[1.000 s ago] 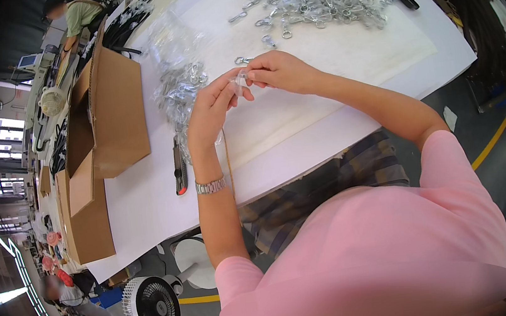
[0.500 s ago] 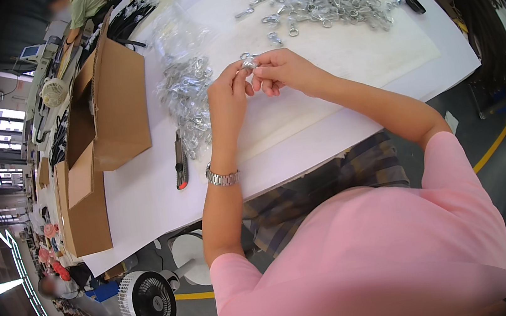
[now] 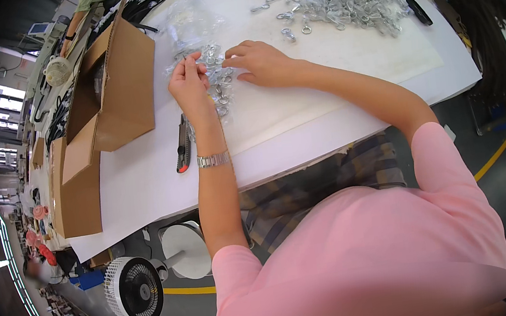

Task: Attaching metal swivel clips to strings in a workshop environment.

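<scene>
A: Heap of silvery metal ringed clips in clear plastic (image 3: 219, 87): where from the hands?

B: On white-covered table (image 3: 280, 120), between them. Left hand (image 3: 190, 82) nearer, overlapping its left side in view; right hand (image 3: 261, 63) at the right edge, fingertips toward it. Contact unclear.

A: Grips?

B: Left narrow, fingers bunched; contents, can't tell. Right loosely spread, nothing visible.

A: Axis?

B: Heap lengthwise away from wearer; single clips point every way.
</scene>
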Tool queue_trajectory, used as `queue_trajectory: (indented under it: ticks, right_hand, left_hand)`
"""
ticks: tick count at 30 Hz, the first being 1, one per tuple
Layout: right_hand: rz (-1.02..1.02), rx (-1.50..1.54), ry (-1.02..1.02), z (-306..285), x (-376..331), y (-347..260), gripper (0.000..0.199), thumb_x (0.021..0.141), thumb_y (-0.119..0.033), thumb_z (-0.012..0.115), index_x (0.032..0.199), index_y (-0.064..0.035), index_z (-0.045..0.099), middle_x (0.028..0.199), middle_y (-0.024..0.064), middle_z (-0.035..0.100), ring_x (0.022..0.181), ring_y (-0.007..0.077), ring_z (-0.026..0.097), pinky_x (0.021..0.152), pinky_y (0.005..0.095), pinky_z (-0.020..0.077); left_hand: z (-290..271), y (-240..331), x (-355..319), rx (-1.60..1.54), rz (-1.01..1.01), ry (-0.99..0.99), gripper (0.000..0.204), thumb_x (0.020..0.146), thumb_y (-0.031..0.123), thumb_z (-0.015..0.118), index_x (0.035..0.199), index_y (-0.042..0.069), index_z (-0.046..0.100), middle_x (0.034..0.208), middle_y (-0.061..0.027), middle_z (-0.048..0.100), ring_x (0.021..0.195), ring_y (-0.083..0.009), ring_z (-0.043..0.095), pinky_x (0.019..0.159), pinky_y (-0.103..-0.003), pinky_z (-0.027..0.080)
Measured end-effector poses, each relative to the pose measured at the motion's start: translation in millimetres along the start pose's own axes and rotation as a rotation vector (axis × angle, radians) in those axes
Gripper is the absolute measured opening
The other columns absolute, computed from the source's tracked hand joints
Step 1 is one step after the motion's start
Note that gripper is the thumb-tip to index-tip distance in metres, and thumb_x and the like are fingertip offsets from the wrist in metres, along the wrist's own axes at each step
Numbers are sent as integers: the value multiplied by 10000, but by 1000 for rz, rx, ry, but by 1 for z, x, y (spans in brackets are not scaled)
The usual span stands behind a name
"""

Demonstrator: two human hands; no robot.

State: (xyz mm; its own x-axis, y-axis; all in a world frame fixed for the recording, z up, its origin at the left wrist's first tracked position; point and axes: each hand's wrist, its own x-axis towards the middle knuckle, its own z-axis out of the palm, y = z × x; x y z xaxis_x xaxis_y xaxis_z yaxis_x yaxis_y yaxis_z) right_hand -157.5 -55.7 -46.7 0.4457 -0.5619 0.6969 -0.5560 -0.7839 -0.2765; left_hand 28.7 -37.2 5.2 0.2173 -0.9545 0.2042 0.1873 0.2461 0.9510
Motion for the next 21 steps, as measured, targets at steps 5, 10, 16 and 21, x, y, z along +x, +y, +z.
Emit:
queue_trajectory:
  ticks: [5,10,16,21]
  right_hand:
    - [-69,-250,-286,13,6,-4,109,890,-151,679,961,-69,669,933,75,650,930,291,642,828,424,530]
    - [-21,-250,-304,-20,-19,-13,72,898,-126,636,923,-60,645,890,68,644,920,283,639,788,418,525]
    - [460,238,-173,-42,-27,-11,102,944,-115,615,956,-13,617,897,82,705,838,201,687,761,315,535]
    - [693,781,-152,-41,-28,-1,150,990,-179,612,1002,-30,616,897,56,714,858,111,697,738,257,527]
  left_hand:
    - [-1,-8,2,43,-1,-26,206,1024,140,597,1036,-39,699,713,6,585,511,-13,387,453,-184,246]
    - [-1,-10,-1,67,-64,-58,192,1018,132,601,1027,-29,704,712,8,585,510,-5,371,455,-186,236]
    - [-3,-36,4,762,163,-232,257,929,219,689,991,-27,735,802,-107,726,598,-181,588,600,-332,483]
    - [-1,-21,-7,1016,253,-376,338,938,258,705,1143,-10,731,880,-72,747,698,-122,628,564,-285,493]
